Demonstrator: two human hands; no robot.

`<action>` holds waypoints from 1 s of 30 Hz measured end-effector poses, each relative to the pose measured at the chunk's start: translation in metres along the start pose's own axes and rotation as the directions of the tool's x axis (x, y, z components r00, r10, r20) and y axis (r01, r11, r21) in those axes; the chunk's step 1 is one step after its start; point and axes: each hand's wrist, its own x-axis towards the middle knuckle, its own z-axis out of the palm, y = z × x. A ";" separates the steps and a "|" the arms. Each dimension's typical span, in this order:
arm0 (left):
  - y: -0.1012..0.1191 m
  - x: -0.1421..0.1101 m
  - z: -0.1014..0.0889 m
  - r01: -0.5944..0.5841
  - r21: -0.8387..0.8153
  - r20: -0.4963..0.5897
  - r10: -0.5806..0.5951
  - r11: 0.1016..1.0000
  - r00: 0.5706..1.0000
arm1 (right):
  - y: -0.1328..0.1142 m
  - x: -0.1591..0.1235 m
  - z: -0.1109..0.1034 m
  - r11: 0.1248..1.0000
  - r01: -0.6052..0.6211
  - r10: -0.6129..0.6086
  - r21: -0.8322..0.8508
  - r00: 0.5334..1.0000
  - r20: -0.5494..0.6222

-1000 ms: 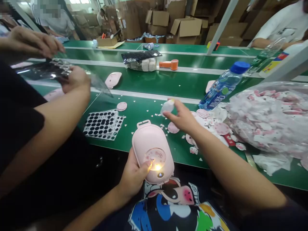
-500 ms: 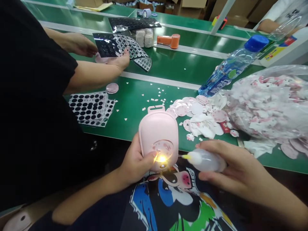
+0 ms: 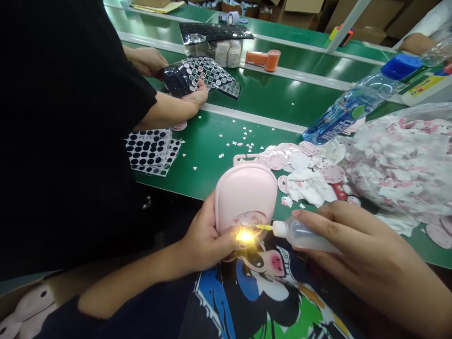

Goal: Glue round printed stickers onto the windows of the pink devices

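My left hand (image 3: pixel 208 235) is wrapped round a pink rounded plastic case (image 3: pixel 247 193) with a loop at its top. The thumb presses near the lower edge, where a bright yellow light glows and hides detail. An oval patterned recess (image 3: pixel 249 218) shows just above the glow. In my right hand (image 3: pixel 353 240) is a translucent squeeze bottle (image 3: pixel 305 234) with a white cap and yellow tip. Lying sideways, the bottle points its tip left at the recess; whether it touches cannot be told through the glare. Both hands are above my printed apron or shirt (image 3: pixel 261 292).
On the green table (image 3: pixel 197 181) lie pink round discs (image 3: pixel 277 160), tiny white scraps, a big clear bag (image 3: pixel 409 160) and a blue-capped drink bottle (image 3: pixel 356 108). At left, a co-worker's hands (image 3: pixel 194 96) hold a black dotted sheet (image 3: pixel 197 73). An orange gadget (image 3: pixel 264 60) lies beyond.
The squeeze bottle's tip has moved from beside the pink case to over its recess. The case has tilted and its light glares more. The whole view has shifted.
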 end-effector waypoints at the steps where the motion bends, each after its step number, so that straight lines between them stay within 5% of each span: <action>1: 0.001 0.000 0.000 -0.004 -0.001 0.003 0.004 1.000 1.000 | 0.000 -0.001 0.000 1.000 0.001 -0.001 -0.003 1.000 -0.001; 22: 0.004 0.001 0.004 0.010 -0.070 0.065 -0.005 0.997 0.998 | -0.002 -0.006 0.004 1.000 -0.018 0.018 0.016 1.000 0.006; 30: 0.001 -0.001 0.003 0.039 -0.006 0.013 -0.039 0.999 0.999 | 0.000 -0.014 0.003 0.999 -0.046 0.046 0.014 0.999 0.020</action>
